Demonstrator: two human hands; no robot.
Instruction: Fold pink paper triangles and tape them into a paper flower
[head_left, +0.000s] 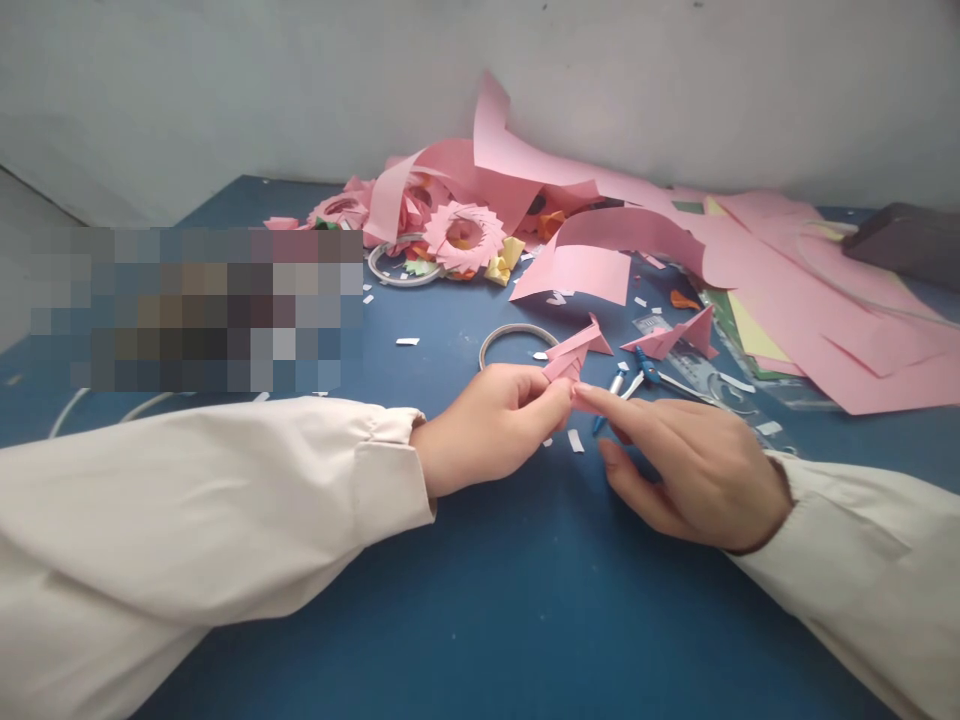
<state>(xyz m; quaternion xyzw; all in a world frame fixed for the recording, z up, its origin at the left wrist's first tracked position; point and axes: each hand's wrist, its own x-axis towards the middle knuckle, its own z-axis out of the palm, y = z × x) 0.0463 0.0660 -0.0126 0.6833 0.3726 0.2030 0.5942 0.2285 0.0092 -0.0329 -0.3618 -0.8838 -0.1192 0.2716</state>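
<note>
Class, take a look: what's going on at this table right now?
A person is working folded paper. The left hand pinches a small pink fold over the blue table. The right hand, fingers stretched out, touches it with the index tip. Behind lie a ring, a second fold and a compass. Farther back are paper flowers and pink sheets.

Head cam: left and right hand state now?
Left hand: shut on folded pink paper.
Right hand: touching same paper; grip cannot be told.

small folded pink paper piece (571,357), pointed flaps up, seemingly pinched just above the blue table (480,600).
</note>
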